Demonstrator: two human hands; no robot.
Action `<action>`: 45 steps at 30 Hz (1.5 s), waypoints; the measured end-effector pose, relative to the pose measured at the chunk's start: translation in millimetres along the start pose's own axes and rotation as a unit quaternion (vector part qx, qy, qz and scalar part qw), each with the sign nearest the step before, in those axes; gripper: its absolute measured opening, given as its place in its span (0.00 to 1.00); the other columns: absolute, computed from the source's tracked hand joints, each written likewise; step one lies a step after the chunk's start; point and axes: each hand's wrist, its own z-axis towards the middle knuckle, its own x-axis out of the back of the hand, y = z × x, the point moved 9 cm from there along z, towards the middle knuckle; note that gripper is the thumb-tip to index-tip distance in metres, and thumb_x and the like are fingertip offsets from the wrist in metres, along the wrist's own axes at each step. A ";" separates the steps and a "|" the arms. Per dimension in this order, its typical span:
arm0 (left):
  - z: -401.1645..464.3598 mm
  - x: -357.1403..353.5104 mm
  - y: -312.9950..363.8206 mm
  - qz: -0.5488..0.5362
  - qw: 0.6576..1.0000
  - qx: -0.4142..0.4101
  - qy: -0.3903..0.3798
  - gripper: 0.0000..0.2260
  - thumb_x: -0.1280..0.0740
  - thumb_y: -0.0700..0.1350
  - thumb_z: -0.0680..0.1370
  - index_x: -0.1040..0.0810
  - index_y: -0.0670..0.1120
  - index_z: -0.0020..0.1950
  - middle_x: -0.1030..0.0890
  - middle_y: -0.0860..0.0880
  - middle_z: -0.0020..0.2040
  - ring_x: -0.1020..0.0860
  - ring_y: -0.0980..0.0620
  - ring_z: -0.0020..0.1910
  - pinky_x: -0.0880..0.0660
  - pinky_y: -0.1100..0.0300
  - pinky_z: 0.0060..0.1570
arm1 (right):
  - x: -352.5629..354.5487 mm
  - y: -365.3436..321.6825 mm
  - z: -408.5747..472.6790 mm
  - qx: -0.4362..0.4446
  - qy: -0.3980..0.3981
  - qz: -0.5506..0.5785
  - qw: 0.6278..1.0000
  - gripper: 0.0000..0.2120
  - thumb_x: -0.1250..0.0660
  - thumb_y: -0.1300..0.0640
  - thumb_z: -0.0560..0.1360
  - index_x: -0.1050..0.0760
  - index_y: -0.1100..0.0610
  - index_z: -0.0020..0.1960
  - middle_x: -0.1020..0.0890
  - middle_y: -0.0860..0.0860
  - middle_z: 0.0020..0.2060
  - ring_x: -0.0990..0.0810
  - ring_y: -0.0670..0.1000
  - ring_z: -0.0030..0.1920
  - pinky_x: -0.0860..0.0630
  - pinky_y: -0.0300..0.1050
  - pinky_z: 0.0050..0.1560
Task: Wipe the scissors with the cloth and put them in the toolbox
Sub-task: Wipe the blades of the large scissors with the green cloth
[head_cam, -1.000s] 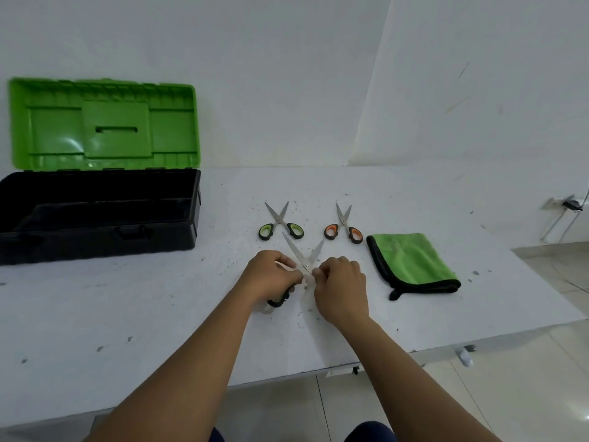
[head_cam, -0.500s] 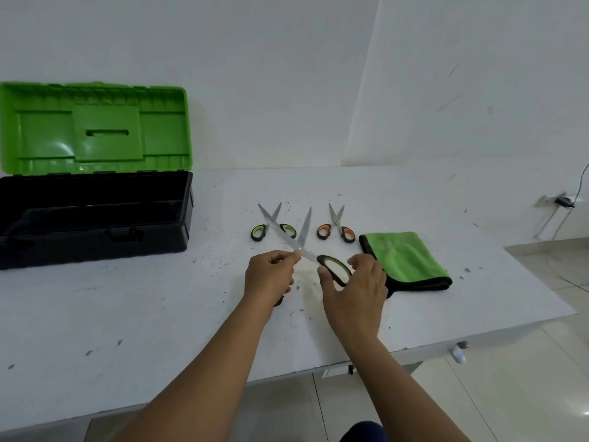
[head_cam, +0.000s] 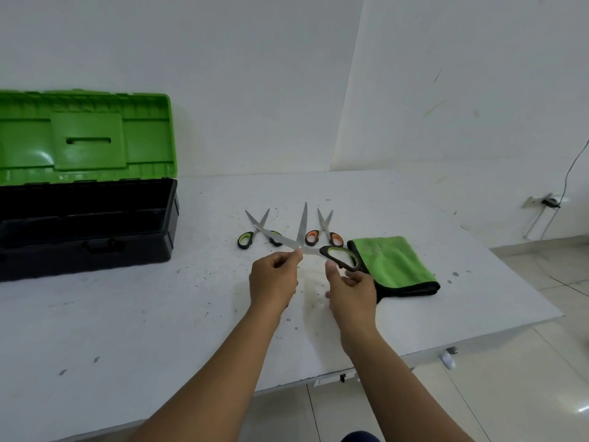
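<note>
A: Fingers [head_cam: 294,257] of the left hand [head_cam: 273,280] pinch the open scissors [head_cam: 302,247] at the pivot; the right hand [head_cam: 350,287] hangs slack under their handle [head_cam: 339,256], gripping nothing.

B: So which step?

A: Pickup done, I'd say, wiping not begun. The cloth [head_cam: 393,263] lies folded just right of the scissors, on the bench [head_cam: 127,314].

B: Next?

A: Probably right hand to the cloth. Two more pairs [head_cam: 259,232] lie just beyond; the toolbox [head_cam: 89,224] stands open, far left.

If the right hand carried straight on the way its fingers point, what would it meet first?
Probably the green-lined handle loop of the held scissors, just beyond the right hand. The loop may be higher than the fingers; depth is unclear.
</note>
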 end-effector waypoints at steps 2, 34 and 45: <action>-3.0 -11.1 3.6 0.002 1.000 -0.007 -0.016 0.12 0.29 0.54 0.81 0.15 0.48 0.44 0.19 0.50 0.33 0.22 0.52 0.32 0.27 0.61 0.32 | -12.3 -0.6 -0.6 -0.034 -0.059 0.079 0.995 0.14 0.31 0.44 0.81 0.20 0.54 0.58 0.14 0.48 0.53 0.15 0.51 0.50 0.21 0.46 0.47; 32.2 -171.0 15.3 0.269 0.961 -0.013 -0.069 0.17 0.24 0.51 0.75 0.31 0.47 0.47 0.21 0.50 0.45 0.21 0.50 0.44 0.26 0.59 0.39 | 111.4 -32.7 86.9 -0.027 0.061 0.153 0.986 0.15 0.29 0.50 0.79 0.20 0.62 0.46 0.18 0.59 0.41 0.20 0.57 0.41 0.21 0.53 0.45; 17.9 -95.1 27.2 -0.069 0.994 0.030 -0.073 0.13 0.37 0.46 0.80 0.26 0.47 0.63 0.18 0.45 0.56 0.18 0.45 0.53 0.19 0.43 0.57 | 82.4 -34.7 56.0 -0.016 -0.015 0.117 0.993 0.13 0.30 0.48 0.80 0.22 0.57 0.46 0.28 0.53 0.41 0.29 0.54 0.42 0.29 0.51 0.45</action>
